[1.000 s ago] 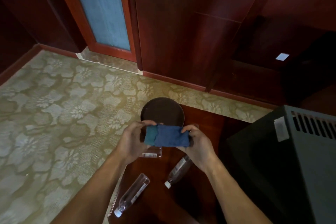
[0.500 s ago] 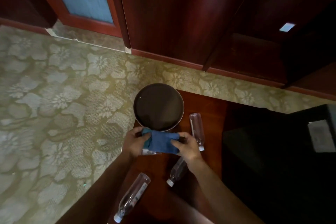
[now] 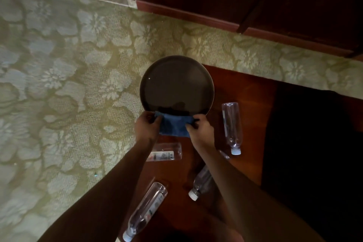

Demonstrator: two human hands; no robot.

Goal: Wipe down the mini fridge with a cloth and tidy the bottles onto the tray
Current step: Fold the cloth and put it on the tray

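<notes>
**Cloth stretched tight, four bottles loose underneath**

Head view — the only one we have. Both hands are up over the worktop with the blue cloth (image 3: 173, 126) pulled taut between them: the left hand (image 3: 147, 128) pinches its left end, the right hand (image 3: 200, 130) pinches the right end, fingers curled into the fabric. The cloth hangs just at the near rim of the round dark tray (image 3: 157, 72), which sits at the worktop's far-left corner and carries no bottles yet.

Four clear bottles lie on their sides, none on the tray. One bottle (image 3: 231, 125) lies to the right of the tray, cap toward the camera. A labelled bottle (image 3: 167, 154) lies right under the left forearm. A third bottle (image 3: 200, 184) sits under the right forearm, and a long bottle (image 3: 146, 210) lies at the near-left edge.

Here is the worry — round bottles lying flat will likely roll at a nudge. A forearm dropping could send the labelled one toward the left edge and onto the carpet (image 3: 59, 84). The near-left one looks closest to going over. The tray itself overhangs the corner a touch, so a push there could tip it.

The mini fridge is the dark bulk (image 3: 314, 153) on the right, too dim to make out.

Writing: the labels show print, but nothing I can read.
</notes>
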